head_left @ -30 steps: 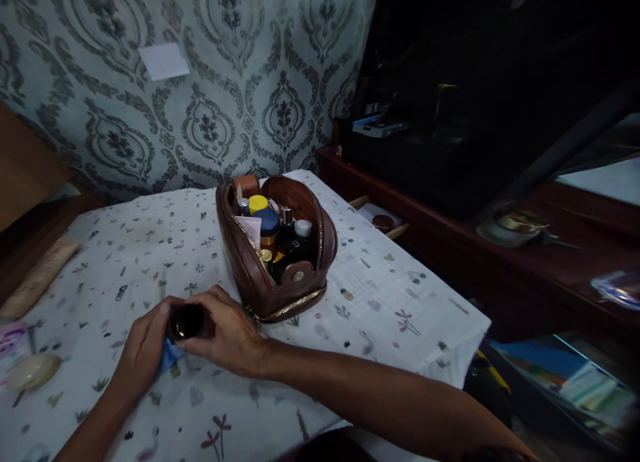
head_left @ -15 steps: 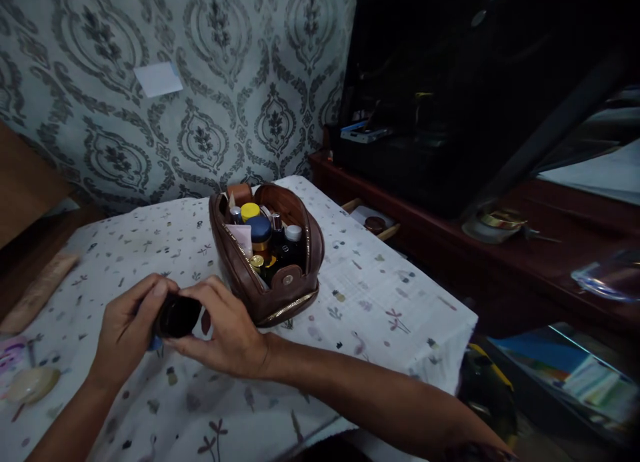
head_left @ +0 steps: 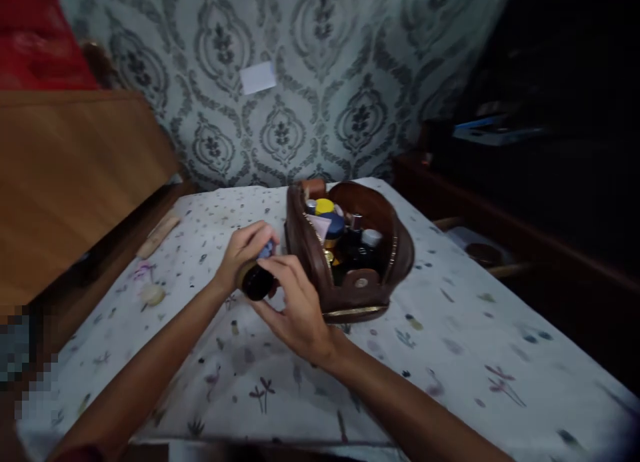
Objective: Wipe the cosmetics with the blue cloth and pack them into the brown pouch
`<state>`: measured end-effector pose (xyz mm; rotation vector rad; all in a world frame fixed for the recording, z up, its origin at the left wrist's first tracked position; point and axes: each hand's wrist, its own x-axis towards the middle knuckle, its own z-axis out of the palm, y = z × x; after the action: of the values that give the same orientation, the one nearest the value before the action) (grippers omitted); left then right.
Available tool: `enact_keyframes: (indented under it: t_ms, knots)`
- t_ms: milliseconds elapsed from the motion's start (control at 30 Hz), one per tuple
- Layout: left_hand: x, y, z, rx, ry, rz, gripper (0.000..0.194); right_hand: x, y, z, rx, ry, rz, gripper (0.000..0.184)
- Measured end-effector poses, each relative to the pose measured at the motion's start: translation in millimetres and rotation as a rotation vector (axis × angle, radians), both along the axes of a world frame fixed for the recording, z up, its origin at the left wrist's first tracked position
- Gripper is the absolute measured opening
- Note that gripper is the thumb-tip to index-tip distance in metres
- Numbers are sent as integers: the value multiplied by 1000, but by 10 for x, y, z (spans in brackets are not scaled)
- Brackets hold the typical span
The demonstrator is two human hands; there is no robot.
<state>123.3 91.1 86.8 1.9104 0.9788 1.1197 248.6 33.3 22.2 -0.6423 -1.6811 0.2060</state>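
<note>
Both hands are in front of the brown toiletry bag, above the tablecloth. My left hand (head_left: 243, 250) is wrapped round a small bottle (head_left: 257, 282) with a dark, round end tilted toward me. A blue patch shows at its far side, between the fingers. My right hand (head_left: 300, 312) grips the same bottle from the right, thumb below and fingers above. Its label is hidden. Unzipped, the toiletry bag (head_left: 320, 275) stands just right of my hands, packed with a yellow-lidded container (head_left: 325, 206), a blue-lidded jar (head_left: 331, 227), a white-capped dark bottle (head_left: 371, 238) and other tubes.
A patterned white tablecloth (head_left: 430, 355) covers the table. On its left lie a beige tube-like thing (head_left: 159, 236) and a small cream-coloured round object (head_left: 153, 294). A wooden panel (head_left: 80, 182) rises at left; an open drawer (head_left: 470, 239) stands right.
The camera has turned left, so the scene sits further right. Both hands still hold the bottle, whose blue part now shows more between the fingers.
</note>
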Motion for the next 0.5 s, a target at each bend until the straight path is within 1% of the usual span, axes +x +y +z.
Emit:
enact_keyframes:
  t_ms: [67,133,167,233,300,367,500]
  knots:
    - [57,36,20,31,-25,-6,42,17,-2,37,54,-12,-27,38]
    - [111,84,34,120,-26,22,38,35,-1,63,78,6,-52,40]
    - [135,114,42,195,-11,46,36,44,0,73,79,19,-63,42]
    - [172,188,69,394,48,88,32,61,1,92,79,33,-81,45]
    - [203,269,112,597,129,91,28,79,-6,119,92,24,-96,46]
    - [238,341,160,728,213,45,28,100,-21,157,116,10,-113,46]
    - [331,434,209,835,339,-116,35,137,-55,228,149,16,-137,46]
